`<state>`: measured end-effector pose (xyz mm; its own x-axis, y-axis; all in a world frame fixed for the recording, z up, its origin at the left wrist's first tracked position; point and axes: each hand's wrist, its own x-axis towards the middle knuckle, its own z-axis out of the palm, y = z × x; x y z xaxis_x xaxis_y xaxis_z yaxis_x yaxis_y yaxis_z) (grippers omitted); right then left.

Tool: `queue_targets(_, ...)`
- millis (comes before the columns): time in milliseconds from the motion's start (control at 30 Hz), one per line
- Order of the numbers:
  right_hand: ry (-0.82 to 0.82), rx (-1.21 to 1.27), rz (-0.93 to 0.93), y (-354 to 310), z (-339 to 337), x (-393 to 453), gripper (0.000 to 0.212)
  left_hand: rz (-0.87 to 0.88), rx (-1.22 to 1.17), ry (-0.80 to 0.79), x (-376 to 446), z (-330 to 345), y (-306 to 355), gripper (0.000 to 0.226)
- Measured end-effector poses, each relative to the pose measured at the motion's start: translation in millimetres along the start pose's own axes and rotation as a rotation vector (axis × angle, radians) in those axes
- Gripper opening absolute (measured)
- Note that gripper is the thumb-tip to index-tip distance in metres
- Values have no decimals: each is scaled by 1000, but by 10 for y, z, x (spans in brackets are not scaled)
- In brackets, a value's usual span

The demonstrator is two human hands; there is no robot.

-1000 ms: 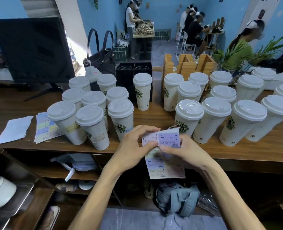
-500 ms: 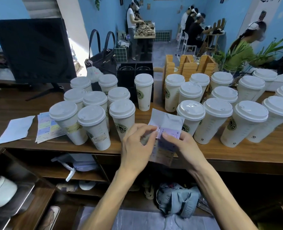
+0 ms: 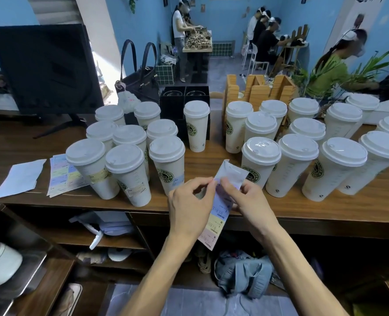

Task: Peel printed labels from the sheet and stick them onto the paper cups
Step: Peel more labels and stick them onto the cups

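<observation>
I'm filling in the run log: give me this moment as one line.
step: peeling label | left hand: pinches label sheet | right hand: pinches sheet top | sheet: folded back, off counter | cups: three left ones labelled

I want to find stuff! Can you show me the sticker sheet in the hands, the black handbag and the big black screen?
sticker sheet [image 3: 217, 221]: head view, on its yellow printed part below the hands.
black handbag [image 3: 141, 84]: head view, on its front side.
big black screen [image 3: 45, 67]: head view, on the middle of its dark panel.
</observation>
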<state>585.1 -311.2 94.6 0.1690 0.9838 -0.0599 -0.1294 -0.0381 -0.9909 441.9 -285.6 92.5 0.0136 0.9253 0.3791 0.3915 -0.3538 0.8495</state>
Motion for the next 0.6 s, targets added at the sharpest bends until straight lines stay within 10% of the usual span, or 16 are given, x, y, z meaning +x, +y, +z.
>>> queue_targets(600,-101,-186,-103,-83,-52,-40,22,-102,-133,-36,53,-47,3,11)
